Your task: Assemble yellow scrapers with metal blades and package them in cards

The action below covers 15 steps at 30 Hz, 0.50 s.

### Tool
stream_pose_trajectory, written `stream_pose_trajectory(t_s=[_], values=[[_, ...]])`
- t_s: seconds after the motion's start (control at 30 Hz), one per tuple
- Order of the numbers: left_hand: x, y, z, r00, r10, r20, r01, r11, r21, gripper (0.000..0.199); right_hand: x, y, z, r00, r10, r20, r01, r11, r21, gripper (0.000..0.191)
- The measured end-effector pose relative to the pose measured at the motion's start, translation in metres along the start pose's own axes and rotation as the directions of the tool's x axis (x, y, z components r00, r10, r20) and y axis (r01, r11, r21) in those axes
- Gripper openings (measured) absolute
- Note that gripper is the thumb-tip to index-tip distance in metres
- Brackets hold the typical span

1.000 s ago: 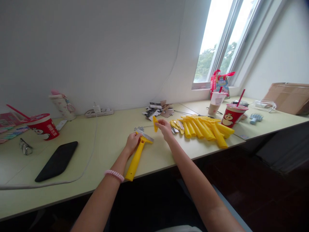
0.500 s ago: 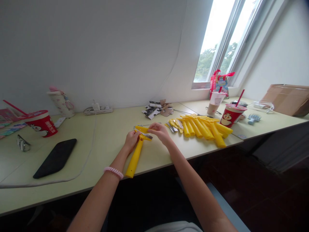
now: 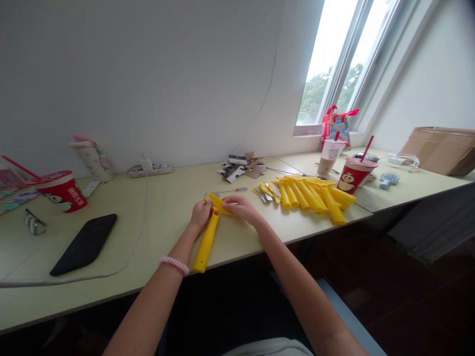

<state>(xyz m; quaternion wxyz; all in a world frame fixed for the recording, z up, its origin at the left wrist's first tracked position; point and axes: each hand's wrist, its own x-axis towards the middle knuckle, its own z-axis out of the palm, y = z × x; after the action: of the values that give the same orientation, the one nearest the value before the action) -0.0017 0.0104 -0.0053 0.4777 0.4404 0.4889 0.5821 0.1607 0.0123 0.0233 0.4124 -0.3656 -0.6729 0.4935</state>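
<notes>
My left hand [image 3: 201, 216] grips the head end of a yellow plastic scraper [image 3: 207, 243], whose long handle points toward me and rests on the desk. My right hand [image 3: 239, 206] is pinching a small yellow plastic cover [image 3: 218, 202] against the scraper's head, and the metal blade is mostly hidden beneath it. A thin metal tool [image 3: 232, 190] lies just beyond my hands. To the right, a heap of yellow scrapers [image 3: 309, 196] sits beside loose yellow pieces and metal blades [image 3: 265, 191].
The pale desk [image 3: 166, 188] holds a black phone [image 3: 84, 244], glasses, a power strip, cardboard scraps, and red cups with straws. A cable runs across its left part. A cardboard box stands at the far right, and the desk's front edge lies close to me.
The small yellow cover has gone from my right hand's raised grip to lying over the scraper's metal blade. My right hand has moved left and closer to my left hand.
</notes>
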Motion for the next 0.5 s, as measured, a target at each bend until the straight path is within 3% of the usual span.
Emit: stream_pose_trajectory(t_s=[0.17,0.5], values=[[-0.0004,0.002,0.0004,1.0,-0.003,-0.015,0.003,1.0,0.003,0.015,-0.0042,-0.0043,0.0004,0.993,0.075,0.095,-0.08,0.995,0.052,0.025],[-0.0052,0.0086,0.0031,0.999,-0.032,0.016,0.033,0.997,-0.065,0.013,-0.0041,-0.0041,0.0051,0.992,0.097,0.075,-0.104,0.99,0.1,0.029]])
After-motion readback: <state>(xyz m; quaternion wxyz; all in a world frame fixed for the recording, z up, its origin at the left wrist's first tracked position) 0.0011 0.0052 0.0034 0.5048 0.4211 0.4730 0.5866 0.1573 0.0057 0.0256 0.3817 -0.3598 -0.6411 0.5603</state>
